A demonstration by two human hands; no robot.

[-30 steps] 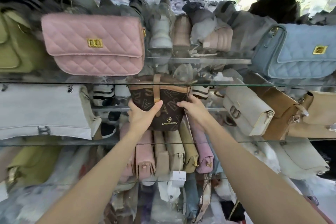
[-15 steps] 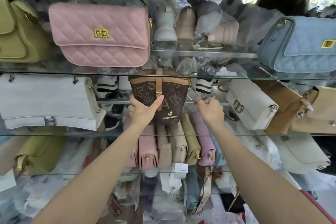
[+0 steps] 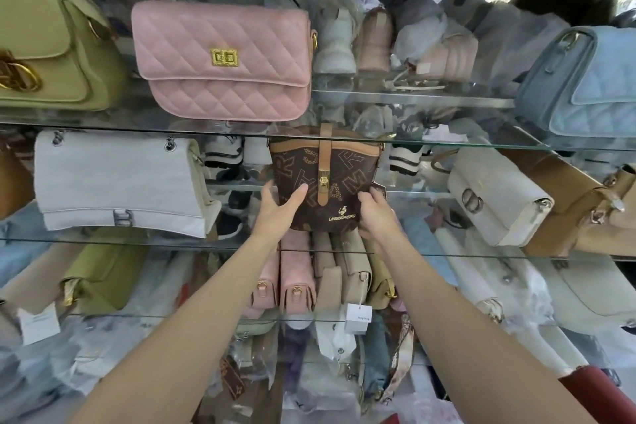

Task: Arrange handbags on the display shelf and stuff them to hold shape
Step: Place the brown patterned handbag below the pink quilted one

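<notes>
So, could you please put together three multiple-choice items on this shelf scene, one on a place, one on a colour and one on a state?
1. Where does the brown bag sit?
A. On the middle glass shelf, below the pink quilted bag
B. On the top shelf beside the blue bag
C. On the floor

2. What colour is the clasp on the pink quilted bag?
A. Silver
B. Gold
C. Black

3. What are the hands doing?
A. Both hang free
B. Only the right hand touches a bag
C. The left hand and right hand hold the brown bag at its two sides

Answers: 1 A, the bag stands on that shelf directly under the pink one. 2 B, the clasp shines yellow gold. 3 C, thumbs and fingers of both hands wrap its lower sides.
</notes>
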